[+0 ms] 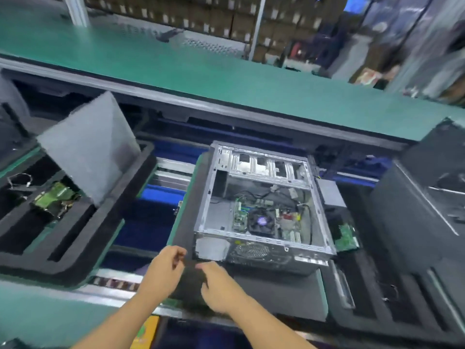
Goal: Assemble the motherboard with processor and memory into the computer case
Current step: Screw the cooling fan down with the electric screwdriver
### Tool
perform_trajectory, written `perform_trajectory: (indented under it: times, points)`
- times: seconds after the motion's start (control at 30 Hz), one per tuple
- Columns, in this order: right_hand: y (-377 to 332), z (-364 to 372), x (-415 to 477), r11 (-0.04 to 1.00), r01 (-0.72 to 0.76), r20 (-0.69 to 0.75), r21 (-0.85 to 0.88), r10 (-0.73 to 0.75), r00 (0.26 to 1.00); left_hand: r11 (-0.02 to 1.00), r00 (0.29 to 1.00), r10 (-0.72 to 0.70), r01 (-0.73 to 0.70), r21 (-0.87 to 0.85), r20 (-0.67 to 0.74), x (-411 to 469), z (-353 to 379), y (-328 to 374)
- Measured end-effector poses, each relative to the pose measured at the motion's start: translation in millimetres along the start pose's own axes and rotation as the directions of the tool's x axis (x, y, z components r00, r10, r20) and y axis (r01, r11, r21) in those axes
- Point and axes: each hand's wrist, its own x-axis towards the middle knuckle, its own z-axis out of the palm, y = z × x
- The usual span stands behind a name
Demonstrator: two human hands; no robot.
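Note:
The open grey computer case (pixel 261 250) lies on its side on a black foam pad (pixel 186 197) on the conveyor. Inside it sits the green motherboard (pixel 239 212) with a black processor fan (pixel 261 221) and loose cables. My left hand (pixel 163 268) and my right hand (pixel 217 285) hover close together just in front of the case's near left corner, over the pad. Both have curled fingers, and blur hides whether they pinch anything. Another green board (pixel 54 197) lies in a black foam tray (pixel 83 248) at the left.
A grey foam sheet (pixel 88 149) leans upright in the left tray. A second green board (pixel 347 235) and a grey box (pixel 329 192) lie to the right of the case. A dark case (pixel 415 197) stands at far right. A green belt (pixel 201 71) runs behind.

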Motion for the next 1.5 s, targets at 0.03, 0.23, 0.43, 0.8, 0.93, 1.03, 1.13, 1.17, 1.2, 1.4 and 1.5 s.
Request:
perform_trajectory:
  times: [0.03,0.23,0.43,0.8,0.93,1.03,1.13,1.17,1.2,1.4,1.5]
  points:
    - [10,-1,-6,1.000,0.001,0.001,-0.010,-0.001,1.000,0.998,0.998,0.057,-0.057,0.040,-0.001,-3,5,4]
    - [65,-4,-48,0.998,-0.068,-0.120,-0.017,0.065,0.991,0.961,0.982,0.157,-0.176,0.212,0.104,-21,44,32]
    - [127,-22,-91,0.988,-0.146,-0.186,0.059,0.155,0.970,0.980,0.998,-0.035,0.025,0.196,0.046,-43,75,45]
    - [161,15,-134,0.995,-0.089,-0.263,-0.050,0.073,0.962,0.835,0.981,-0.192,0.169,0.524,-0.011,-98,71,-32]
    - [162,27,-141,0.994,-0.098,-0.158,0.038,0.103,0.982,0.764,0.979,-0.203,0.139,0.630,0.030,-109,67,-56]
    - [158,41,-142,0.978,-0.165,-0.095,0.127,0.177,0.980,0.739,0.970,-0.230,0.123,0.662,0.076,-120,60,-72]
    - [145,58,-141,0.959,-0.223,-0.039,0.173,0.233,0.972,0.705,0.931,-0.319,0.107,0.702,0.179,-135,53,-95]
    - [140,63,-140,0.958,-0.229,-0.027,0.173,0.237,0.971,0.689,0.916,-0.343,0.094,0.719,0.209,-139,51,-102]
    - [135,69,-140,0.957,-0.231,-0.013,0.174,0.237,0.971,0.669,0.903,-0.358,0.072,0.740,0.236,-142,48,-107]
    - [117,91,-145,0.954,-0.269,0.062,0.136,0.263,0.963,0.683,0.912,-0.313,0.023,0.730,0.264,-147,31,-122]
    - [112,97,-146,0.950,-0.284,0.073,0.129,0.277,0.958,0.632,0.909,-0.263,-0.090,0.770,0.322,-145,24,-131]
